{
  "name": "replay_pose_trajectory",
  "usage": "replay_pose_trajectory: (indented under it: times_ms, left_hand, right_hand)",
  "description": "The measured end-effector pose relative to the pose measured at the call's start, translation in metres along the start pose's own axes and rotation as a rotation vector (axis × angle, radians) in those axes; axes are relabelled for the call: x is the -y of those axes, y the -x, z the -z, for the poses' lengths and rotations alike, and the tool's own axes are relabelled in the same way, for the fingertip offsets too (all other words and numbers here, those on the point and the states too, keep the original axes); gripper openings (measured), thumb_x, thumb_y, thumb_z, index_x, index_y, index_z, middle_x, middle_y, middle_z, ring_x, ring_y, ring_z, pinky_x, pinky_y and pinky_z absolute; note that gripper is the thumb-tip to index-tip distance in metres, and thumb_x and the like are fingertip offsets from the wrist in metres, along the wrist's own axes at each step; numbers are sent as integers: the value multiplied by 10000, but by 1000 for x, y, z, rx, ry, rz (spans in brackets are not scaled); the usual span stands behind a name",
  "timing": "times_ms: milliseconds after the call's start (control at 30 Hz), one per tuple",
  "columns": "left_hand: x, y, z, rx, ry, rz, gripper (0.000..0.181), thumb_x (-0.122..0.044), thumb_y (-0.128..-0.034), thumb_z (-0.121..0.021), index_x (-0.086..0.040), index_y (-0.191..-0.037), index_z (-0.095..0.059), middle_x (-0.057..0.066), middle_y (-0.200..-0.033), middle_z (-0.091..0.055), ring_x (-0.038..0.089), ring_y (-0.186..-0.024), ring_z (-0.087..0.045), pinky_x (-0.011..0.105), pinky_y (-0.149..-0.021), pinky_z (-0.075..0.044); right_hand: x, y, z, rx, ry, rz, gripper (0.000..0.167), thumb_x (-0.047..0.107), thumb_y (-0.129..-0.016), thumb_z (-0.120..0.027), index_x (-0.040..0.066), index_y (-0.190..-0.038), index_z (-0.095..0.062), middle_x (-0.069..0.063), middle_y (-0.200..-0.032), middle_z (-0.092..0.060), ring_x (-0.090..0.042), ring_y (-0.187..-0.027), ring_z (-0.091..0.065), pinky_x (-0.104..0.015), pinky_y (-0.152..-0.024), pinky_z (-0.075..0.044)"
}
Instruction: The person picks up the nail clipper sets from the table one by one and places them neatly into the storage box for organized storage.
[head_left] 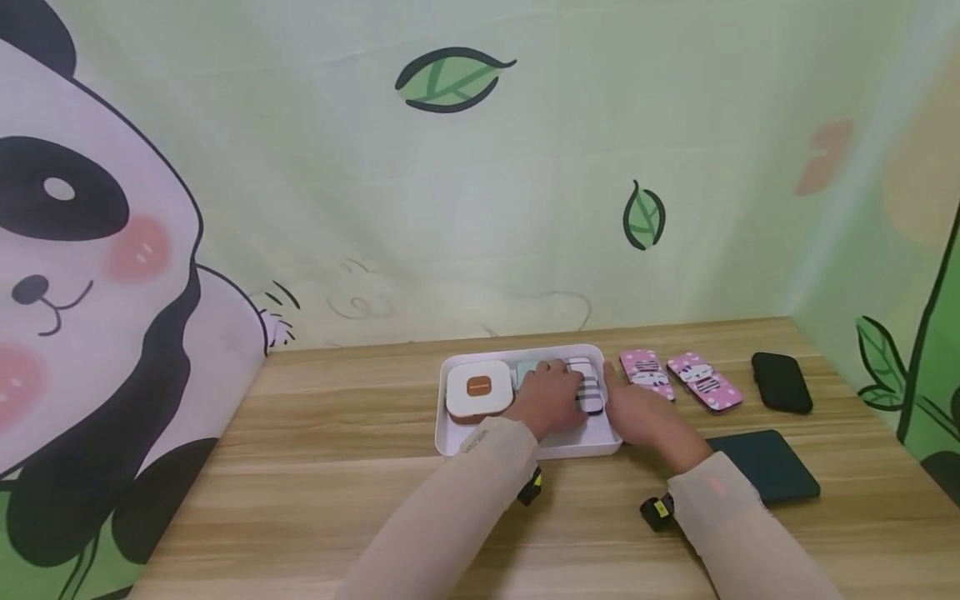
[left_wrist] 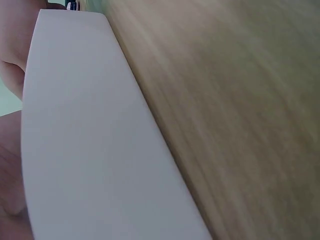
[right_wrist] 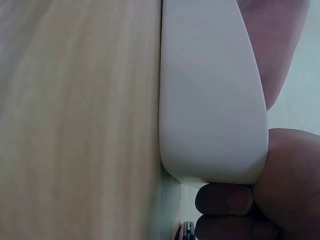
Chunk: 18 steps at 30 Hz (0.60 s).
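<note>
A shallow white tray [head_left: 517,451] lies on the table, and its outer wall [left_wrist: 95,125] fills much of the left wrist view. My left hand [head_left: 551,400] reaches into it, over a light green item [head_left: 525,367] and beside a white case with dark stripes [head_left: 588,385]. Its fingertips are hidden from above. At the tray's right end, my right hand [head_left: 645,412] holds the corner. The right wrist view shows bent fingers [right_wrist: 225,199] against the short outer wall. A white round-cornered box with a brown label [head_left: 480,400] sits in the tray's left half.
Two pink patterned cases [head_left: 648,375] [head_left: 705,382] lie right of the tray. Farther right is a black pouch [head_left: 782,383]. A dark teal flat case [head_left: 772,468] lies near the right forearm. Printed fabric [head_left: 450,192] hangs behind the wooden table [head_left: 315,483].
</note>
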<state>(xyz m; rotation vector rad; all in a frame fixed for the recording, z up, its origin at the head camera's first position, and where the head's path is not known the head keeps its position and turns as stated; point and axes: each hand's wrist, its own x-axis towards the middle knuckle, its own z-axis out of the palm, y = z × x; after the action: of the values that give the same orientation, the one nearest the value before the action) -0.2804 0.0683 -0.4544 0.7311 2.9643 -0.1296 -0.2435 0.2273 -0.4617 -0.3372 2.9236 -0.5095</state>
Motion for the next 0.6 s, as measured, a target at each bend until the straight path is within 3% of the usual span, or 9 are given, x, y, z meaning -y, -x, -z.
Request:
replay_pose_trajectory:
  times_ms: [233,467,600]
  left_hand:
    - [4,3,-1,-9,33,-10,608,-510,-894,-681,-226,-1417,-554,37,-1412,-530,234,-1261,-494,412,-1058,-436]
    - [16,5,-4,-21,80,-9,648,-536,-879,-672,-223,-1431,-540,29,-1334,-559,217,-1202,-504,411,-1034,-438]
    - [20,4,-1,-22,84,-4,696,-575,-887,-649,-235,-1475,-498,27,-1404,-532,217,-1248,-492,419,-1066,-425]
  right_hand:
    - [0,-1,-2,12,-18,-16,613,192,-1064,-321,-76,-1567,-95,-187,-1027,-673,-216,-764,-591,-344,-636,-475]
    - [2,-1,-2,32,-49,-29,625,189,-1060,-342,-68,-1571,-90,-129,-883,-632,-203,-678,-557,-325,-577,-438]
    - [2,0,0,29,-50,-39,624,192,-1062,-339,-61,-1574,-87,-188,-1041,-664,-207,-707,-566,-335,-606,-449]
